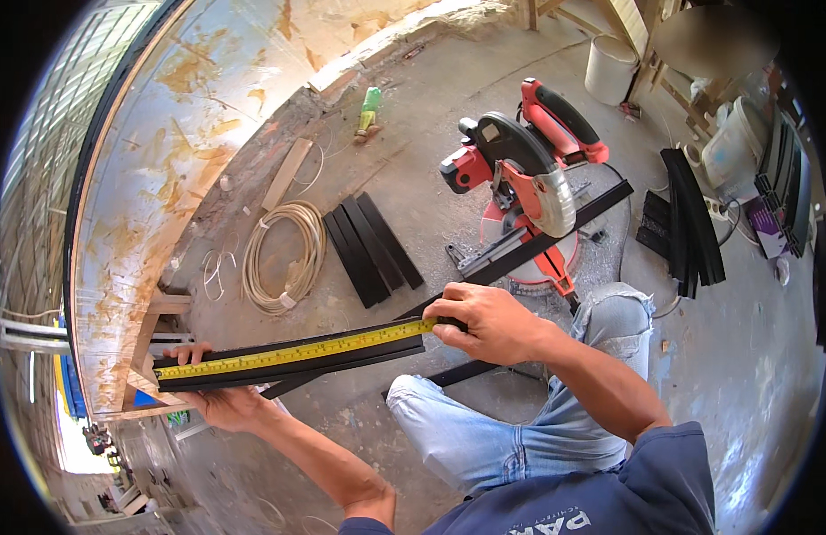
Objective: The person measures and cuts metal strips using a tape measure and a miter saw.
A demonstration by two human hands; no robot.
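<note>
A yellow tape measure blade [297,350] is stretched along a short black grooved profile [288,376] held level above the floor. My left hand [224,406] grips the profile's left end from below, with fingertips showing over its top edge. At the other end, my right hand [502,325] is closed around the dark tape measure case [449,322], which it mostly covers. Beyond my hands stands a red and black miter saw [524,178]. A long black bar [600,205] lies across the saw's base and runs down left behind the held profile.
Several short black pieces [373,250] lie side by side next to a coil of pale cable [252,276]. More black profiles [694,223] are stacked at the right. A green bottle [368,111] and white bucket [609,71] stand farther off. At left rises a large stained panel [172,125].
</note>
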